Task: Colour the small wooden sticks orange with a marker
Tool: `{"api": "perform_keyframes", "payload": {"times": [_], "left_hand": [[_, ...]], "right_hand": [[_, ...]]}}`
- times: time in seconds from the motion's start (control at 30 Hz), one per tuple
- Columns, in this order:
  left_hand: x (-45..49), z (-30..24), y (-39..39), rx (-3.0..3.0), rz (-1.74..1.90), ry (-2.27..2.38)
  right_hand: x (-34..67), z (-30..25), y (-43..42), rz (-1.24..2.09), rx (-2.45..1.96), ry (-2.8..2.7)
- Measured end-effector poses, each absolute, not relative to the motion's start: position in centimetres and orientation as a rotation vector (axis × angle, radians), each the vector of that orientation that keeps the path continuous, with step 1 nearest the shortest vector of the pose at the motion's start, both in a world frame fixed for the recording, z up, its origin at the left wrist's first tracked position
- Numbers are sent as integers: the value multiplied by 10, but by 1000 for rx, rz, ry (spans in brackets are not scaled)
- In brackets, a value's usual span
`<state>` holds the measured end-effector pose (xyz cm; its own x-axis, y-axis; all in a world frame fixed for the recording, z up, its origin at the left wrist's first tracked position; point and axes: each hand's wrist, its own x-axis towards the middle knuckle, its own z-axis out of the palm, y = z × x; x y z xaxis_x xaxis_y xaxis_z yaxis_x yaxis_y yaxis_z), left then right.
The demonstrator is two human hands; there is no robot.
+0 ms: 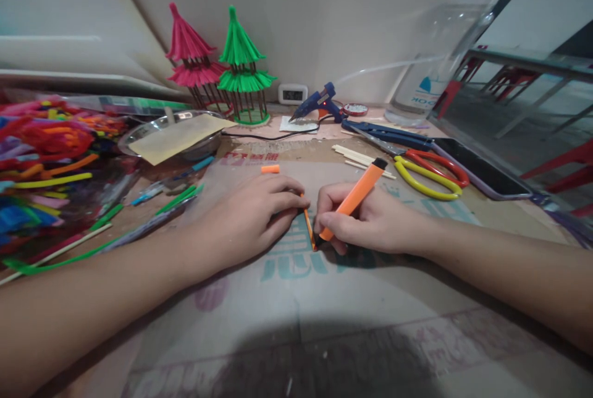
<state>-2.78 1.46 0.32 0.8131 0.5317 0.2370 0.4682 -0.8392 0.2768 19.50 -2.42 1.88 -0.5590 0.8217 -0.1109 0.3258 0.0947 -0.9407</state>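
My right hand (370,222) grips an orange marker (356,195) like a pen, its tip down on a thin wooden stick (309,229) that lies on the cardboard sheet (324,299). The stick is partly coloured orange. My left hand (252,219) is closed over the stick's far end, its fingertips pinning it to the cardboard. The marker's orange cap (270,169) lies loose just beyond my left hand.
A heap of coloured pipe cleaners (41,157) fills the left. Behind stand a pink (192,58) and a green pagoda model (241,70), a metal bowl (152,132), a blue glue gun (317,102), scissors (426,169), loose sticks (356,157), a phone (482,169).
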Motion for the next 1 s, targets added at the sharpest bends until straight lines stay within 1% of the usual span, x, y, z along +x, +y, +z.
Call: {"api": "perform_keyframes", "payload": {"times": [0.2, 0.4, 0.63, 0.9, 1.0], "left_hand": [[-27, 2, 15, 2783, 457, 777], [-27, 1, 14, 2799, 513, 768], [-26, 1, 14, 2803, 509, 758], [-27, 1, 14, 2802, 513, 761], [-28, 1, 14, 2806, 518, 767]], "right_hand": [[195, 18, -23, 1475, -1138, -1926], [193, 12, -19, 1255, -1195, -1828], [192, 11, -16, 1176, -1210, -1867], [194, 11, -18, 1345, -1170, -1889], [195, 10, -18, 1314, -1161, -1890]]}}
